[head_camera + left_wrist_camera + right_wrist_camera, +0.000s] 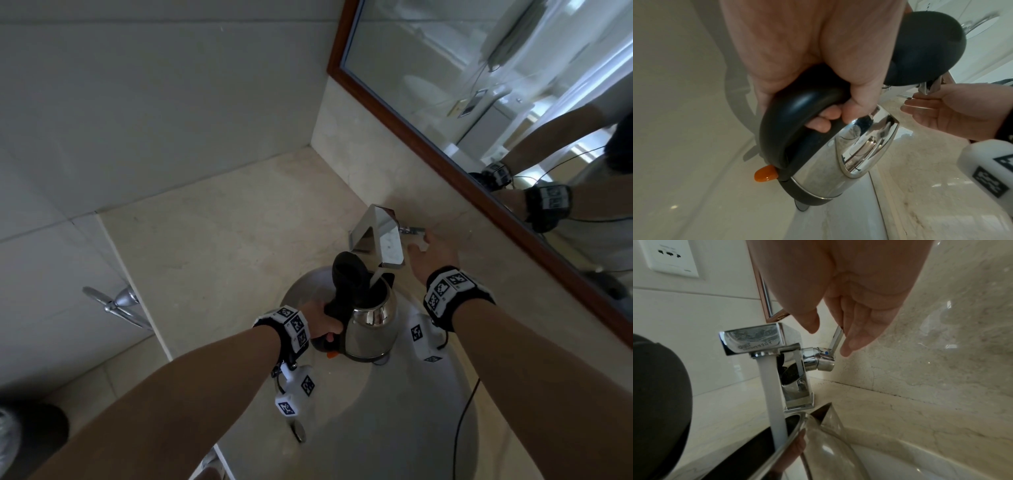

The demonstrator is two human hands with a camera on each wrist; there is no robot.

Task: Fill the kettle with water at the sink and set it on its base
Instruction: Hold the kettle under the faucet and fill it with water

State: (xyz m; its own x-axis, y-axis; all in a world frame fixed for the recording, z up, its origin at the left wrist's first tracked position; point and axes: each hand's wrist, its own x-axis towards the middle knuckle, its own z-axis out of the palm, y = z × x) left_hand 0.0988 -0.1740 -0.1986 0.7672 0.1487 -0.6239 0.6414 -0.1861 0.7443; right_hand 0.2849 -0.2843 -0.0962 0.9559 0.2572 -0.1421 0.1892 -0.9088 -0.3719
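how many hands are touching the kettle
1: the left hand grips the kettle by its handle; the right hand is off it, at the tap lever.

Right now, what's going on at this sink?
A person is filling a steel kettle at the sink. The left hand grips its black handle and holds it under the faucet, lid flipped open. Water is streaming into the opening. The right hand is at the faucet lever, fingers straight and against it. The kettle's base is not in view.
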